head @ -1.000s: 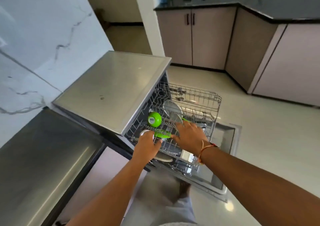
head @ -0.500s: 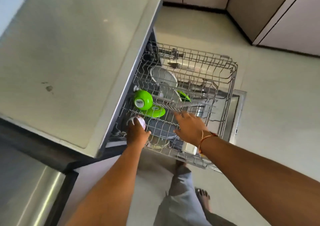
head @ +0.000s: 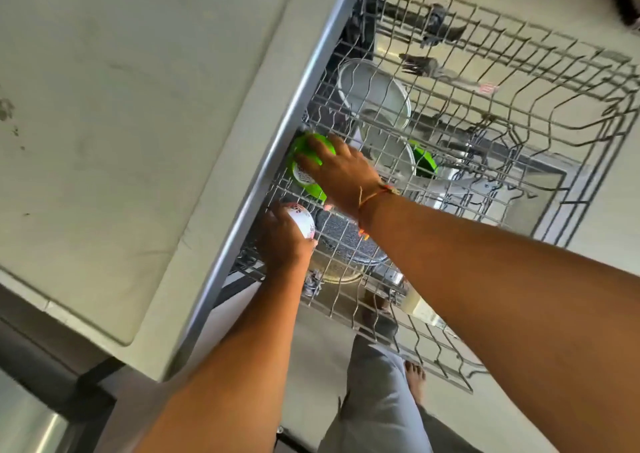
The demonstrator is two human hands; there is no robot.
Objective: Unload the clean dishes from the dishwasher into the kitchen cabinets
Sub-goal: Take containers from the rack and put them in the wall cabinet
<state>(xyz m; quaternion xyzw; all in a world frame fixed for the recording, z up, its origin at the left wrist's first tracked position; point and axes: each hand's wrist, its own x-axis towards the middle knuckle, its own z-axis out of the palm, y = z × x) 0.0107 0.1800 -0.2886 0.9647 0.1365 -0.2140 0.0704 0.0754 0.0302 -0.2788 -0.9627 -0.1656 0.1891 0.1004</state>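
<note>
My right hand (head: pixel 343 172) is clamped over the bright green plastic bowl (head: pixel 306 156), fingers curled across its top and thumb on the near side. The bowl sits upturned, a white sticker showing on its base, hard against the left edge of the grey wire dishwasher rack (head: pixel 519 68). There's an orange thread bracelet (head: pixel 372 196) on that wrist, forearm reaching in from lower right. Just below, my left hand (head: pixel 284 241) wraps round a small white cup with a red dotted pattern (head: pixel 300 222), which stands in the same rack, near the green bowl. Further in, round steel plates (head: pixel 375 95) stand on edge, with another green piece (head: pixel 424 161) behind them. The dishwasher's flat grey top (head: pixel 138 106) fills the left.
</note>
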